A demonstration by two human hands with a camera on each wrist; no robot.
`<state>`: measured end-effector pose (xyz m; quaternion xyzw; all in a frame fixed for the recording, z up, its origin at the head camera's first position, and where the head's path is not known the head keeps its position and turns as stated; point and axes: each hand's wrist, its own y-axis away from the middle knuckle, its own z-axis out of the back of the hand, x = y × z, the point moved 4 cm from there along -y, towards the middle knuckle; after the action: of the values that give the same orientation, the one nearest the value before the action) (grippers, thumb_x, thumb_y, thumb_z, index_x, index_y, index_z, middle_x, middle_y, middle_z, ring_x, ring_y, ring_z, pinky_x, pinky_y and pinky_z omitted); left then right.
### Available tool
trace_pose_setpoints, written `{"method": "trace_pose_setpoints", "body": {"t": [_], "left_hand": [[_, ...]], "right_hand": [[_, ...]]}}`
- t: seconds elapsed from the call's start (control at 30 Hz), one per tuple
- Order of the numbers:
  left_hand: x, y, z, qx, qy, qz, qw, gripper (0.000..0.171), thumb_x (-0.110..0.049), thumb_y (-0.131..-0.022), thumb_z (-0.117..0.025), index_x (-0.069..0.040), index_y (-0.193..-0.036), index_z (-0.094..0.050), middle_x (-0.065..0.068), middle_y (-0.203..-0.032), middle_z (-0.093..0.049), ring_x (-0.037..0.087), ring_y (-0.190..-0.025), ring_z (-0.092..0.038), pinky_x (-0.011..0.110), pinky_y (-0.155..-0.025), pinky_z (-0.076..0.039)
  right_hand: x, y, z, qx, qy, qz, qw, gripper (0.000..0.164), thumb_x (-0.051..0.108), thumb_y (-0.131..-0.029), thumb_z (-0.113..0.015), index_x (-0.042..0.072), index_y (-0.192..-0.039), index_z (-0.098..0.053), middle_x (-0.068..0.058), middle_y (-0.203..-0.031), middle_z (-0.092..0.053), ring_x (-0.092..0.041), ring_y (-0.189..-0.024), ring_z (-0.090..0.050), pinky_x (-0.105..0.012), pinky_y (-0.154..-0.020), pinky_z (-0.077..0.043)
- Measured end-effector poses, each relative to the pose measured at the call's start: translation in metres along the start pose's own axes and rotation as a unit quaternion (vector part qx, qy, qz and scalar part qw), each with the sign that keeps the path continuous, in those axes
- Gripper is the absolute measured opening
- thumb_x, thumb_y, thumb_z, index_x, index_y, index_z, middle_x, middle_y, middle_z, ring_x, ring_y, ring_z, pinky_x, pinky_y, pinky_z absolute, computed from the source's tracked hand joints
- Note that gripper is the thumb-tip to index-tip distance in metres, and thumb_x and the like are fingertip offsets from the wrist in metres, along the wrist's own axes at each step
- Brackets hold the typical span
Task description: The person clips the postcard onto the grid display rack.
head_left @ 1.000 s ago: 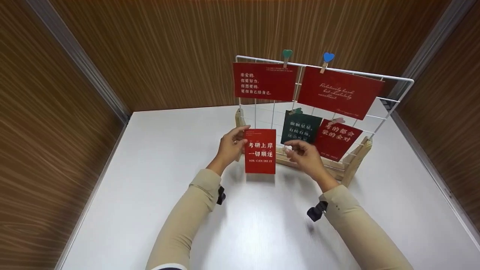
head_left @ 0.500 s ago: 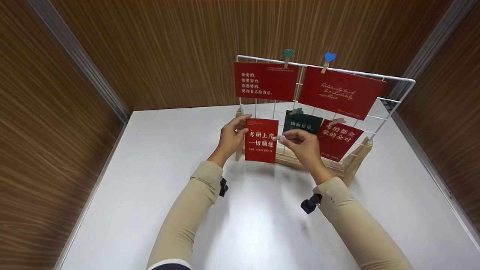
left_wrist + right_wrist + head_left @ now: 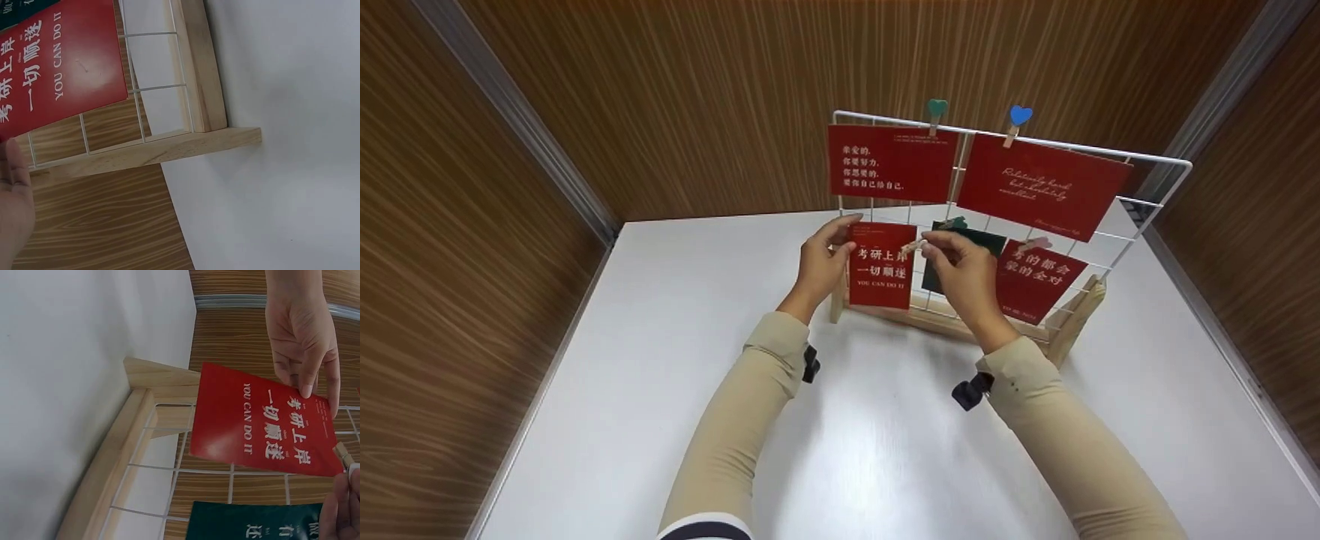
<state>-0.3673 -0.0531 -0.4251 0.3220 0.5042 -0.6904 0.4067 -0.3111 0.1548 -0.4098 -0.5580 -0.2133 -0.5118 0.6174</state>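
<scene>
My left hand (image 3: 821, 262) pinches a small red card (image 3: 879, 289) with white lettering by its left edge, thumb in front. The card stands upright before the lower left of a white wire grid rack (image 3: 1155, 157). Between the thumb and fingers of my right hand (image 3: 969, 281) is a small wooden clothespin (image 3: 343, 453), its tip at the card's right edge. Whether it bites the card or a wire cannot be told. Just behind the right hand hangs a dark green card (image 3: 986, 241), partly covered by it. In the left wrist view only some left-hand fingers (image 3: 17, 169) show.
Two larger red cards, one left (image 3: 892, 166) and one right (image 3: 1039, 184), hang from the top wire under heart clothespins, green (image 3: 937, 107) and blue (image 3: 1021, 115). Another red card (image 3: 1039, 281) hangs lower right. Wooden feet (image 3: 1076, 319) support the rack on a white table (image 3: 697, 300).
Both hands have risen toward the rack, lifting the red card beside the green one. The right hand has moved left, bringing the clothespin to the card's right edge.
</scene>
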Motion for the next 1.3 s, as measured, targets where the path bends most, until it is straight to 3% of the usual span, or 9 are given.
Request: {"method": "trace_pose_setpoints", "body": {"t": [0.27,0.63,0.9,1.13,1.3], "left_hand": [[-0.003,-0.004,-0.003,-0.007,-0.009,-0.002,0.9999,0.038,0.004,-0.091,-0.059,-0.009,-0.127,-0.06,0.006,-0.107,-0.064,0.015,-0.094,-0.059,0.026,-0.08,-0.049],[-0.007,-0.009,-0.003,-0.014,-0.014,-0.034,0.9992,0.038,0.005,-0.09,-0.06,-0.009,-0.126,-0.061,0.007,-0.111,-0.063,0.015,-0.098,-0.059,0.024,-0.081,-0.048],[-0.007,-0.012,-0.003,-0.024,-0.01,-0.029,0.9992,0.038,0.005,-0.09,-0.06,-0.008,-0.125,-0.061,0.007,-0.114,-0.063,0.015,-0.1,-0.059,0.024,-0.081,-0.048],[-0.007,-0.013,-0.004,-0.031,-0.007,-0.011,0.9994,0.039,0.006,-0.091,-0.058,-0.01,-0.126,-0.061,0.006,-0.112,-0.063,0.014,-0.097,-0.058,0.024,-0.081,-0.049],[-0.008,-0.015,-0.007,-0.041,-0.018,-0.01,0.9989,0.038,0.006,-0.09,-0.059,-0.01,-0.125,-0.062,0.006,-0.11,-0.063,0.014,-0.094,-0.059,0.023,-0.079,-0.049]], "right_hand": [[0.015,-0.008,-0.002,-0.057,0.031,0.032,0.997,0.016,0.01,-0.088,-0.069,0.001,-0.101,-0.072,-0.008,-0.091,-0.071,-0.016,-0.074,-0.067,-0.018,-0.065,-0.051],[0.022,-0.012,-0.001,-0.131,0.045,0.105,0.985,0.014,0.007,-0.087,-0.07,-0.003,-0.095,-0.073,-0.01,-0.084,-0.071,-0.017,-0.06,-0.067,-0.014,-0.056,-0.05],[0.026,-0.015,-0.001,-0.147,0.066,0.113,0.98,0.012,0.006,-0.087,-0.07,-0.002,-0.095,-0.074,-0.012,-0.084,-0.071,-0.018,-0.051,-0.064,-0.008,-0.05,-0.044],[0.029,-0.019,-0.005,-0.127,0.106,0.13,0.977,0.012,0.007,-0.086,-0.07,-0.001,-0.094,-0.075,-0.01,-0.076,-0.07,-0.014,-0.044,-0.06,-0.008,-0.047,-0.041],[0.029,-0.023,-0.006,-0.12,0.099,0.119,0.981,0.011,0.006,-0.086,-0.07,-0.002,-0.093,-0.075,-0.01,-0.076,-0.07,-0.012,-0.043,-0.058,-0.008,-0.044,-0.04]]}}
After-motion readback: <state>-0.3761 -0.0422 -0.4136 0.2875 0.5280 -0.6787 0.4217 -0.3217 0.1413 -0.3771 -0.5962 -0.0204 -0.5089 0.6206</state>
